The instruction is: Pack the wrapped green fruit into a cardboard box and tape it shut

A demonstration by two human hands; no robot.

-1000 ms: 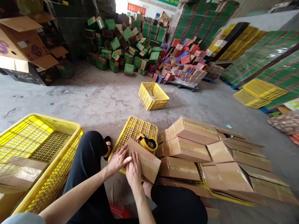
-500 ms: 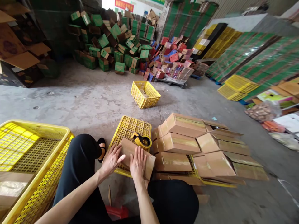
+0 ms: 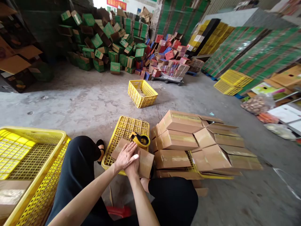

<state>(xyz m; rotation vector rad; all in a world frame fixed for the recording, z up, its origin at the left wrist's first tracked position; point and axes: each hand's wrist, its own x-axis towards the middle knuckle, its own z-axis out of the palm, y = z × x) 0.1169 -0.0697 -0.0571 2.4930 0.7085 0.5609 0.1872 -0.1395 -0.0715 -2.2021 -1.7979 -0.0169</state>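
A small brown cardboard box (image 3: pixel 146 160) lies on top of an upturned yellow plastic crate (image 3: pixel 131 124) between my knees. My left hand (image 3: pixel 126 156) rests flat on the box with its fingers stretched out, crossing over my right hand (image 3: pixel 133 166). The right hand is flat on the box too, partly hidden beneath the left. Just beyond the box, a yellow-and-black tape dispenser (image 3: pixel 141 139) sits on the crate. To the right stand several stacked cardboard boxes (image 3: pixel 180 139), some with strips of tape across them.
On the left is a large yellow crate (image 3: pixel 63 138) with a taped cardboard box (image 3: pixel 14 191) inside. A smaller yellow crate (image 3: pixel 143 102) stands on the concrete floor ahead. Farther back lie heaps of green boxes (image 3: pixel 115 67) and red boxes (image 3: pixel 169 55). Wrapped green stacks (image 3: pixel 270 53) line the right.
My hands have come together over the middle of the box, left crossing onto right; before, they lay apart. The view has shifted slightly.
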